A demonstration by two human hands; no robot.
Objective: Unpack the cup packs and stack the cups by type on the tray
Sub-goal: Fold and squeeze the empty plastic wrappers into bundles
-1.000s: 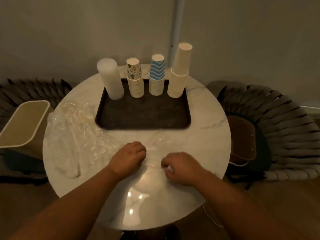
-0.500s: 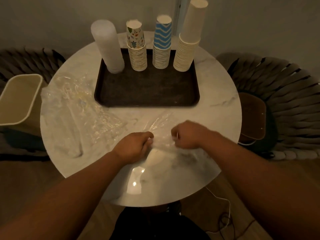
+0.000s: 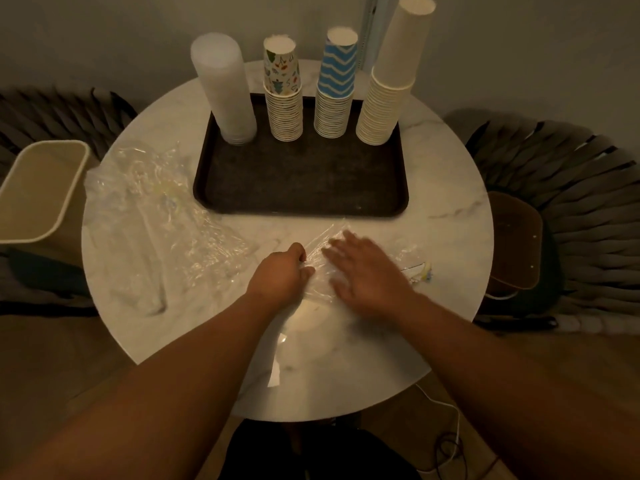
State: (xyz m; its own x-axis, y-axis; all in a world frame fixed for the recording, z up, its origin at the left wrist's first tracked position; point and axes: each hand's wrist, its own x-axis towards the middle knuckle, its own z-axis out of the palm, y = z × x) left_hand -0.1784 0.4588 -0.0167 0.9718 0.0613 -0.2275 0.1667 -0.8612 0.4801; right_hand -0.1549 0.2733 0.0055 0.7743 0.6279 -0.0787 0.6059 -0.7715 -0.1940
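A round bench (image 3: 443, 174) with a pale, glossy marble-veined top carries a dark rectangular tray (image 3: 301, 181) with rounded corners and a matte, grainy floor. Along the tray's far edge stand four upside-down stacks in a row: a frosted translucent plastic stack (image 3: 223, 88), smooth and cylinder-like, at the left; next a stack of paper cups printed with small coloured leaves (image 3: 282, 88); then a blue-and-white zigzag paper stack (image 3: 335, 83); and at the right the tallest stack, plain cream paper cups (image 3: 391, 77), its lower part ribbed with tightly nested rims. Crinkled clear wrappers (image 3: 156, 216) lie spread over the bench's left side, glinting in folds. Nearer the person, another clear wrapper (image 3: 320, 268) lies on the bench between the hands, just in front of the tray. The left hand (image 3: 280, 275) has a tight grip, fingers curled and pinching the film's edge. The right hand (image 3: 367, 271) is wide, its fingers spread and nearly straight, lying flat on the film. A small printed scrap (image 3: 420, 271) sits just right of that hand. A cream plastic bin (image 3: 38, 192) with rounded corners stands beside the bench at left.
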